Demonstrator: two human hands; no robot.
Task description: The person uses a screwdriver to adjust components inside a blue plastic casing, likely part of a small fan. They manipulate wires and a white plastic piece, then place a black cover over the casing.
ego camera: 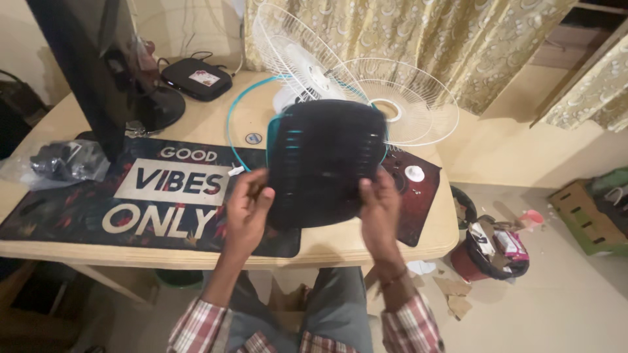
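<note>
wooden table (pixel 216 114), seen from above, bearing a dark printed desk mat (pixel 78 202) and a black monitor (pixel 78 59) at its left. two white wire fan grilles (pixel 418 108) lie tilted at the far edge, before a patterned curtain (pixel 405 33). black fan base (pixel 325 157) with teal trim, slotted underside facing the camera, held above the table's near edge between both hands. left hand (pixel 247 208) clenched on its left lower edge; right hand (pixel 379 208) grasping its right lower edge. small black box (pixel 196 78) behind the monitor; red bin (pixel 487 252) on the floor at right; white round cap (pixel 414 173) on the mat's right end
</note>
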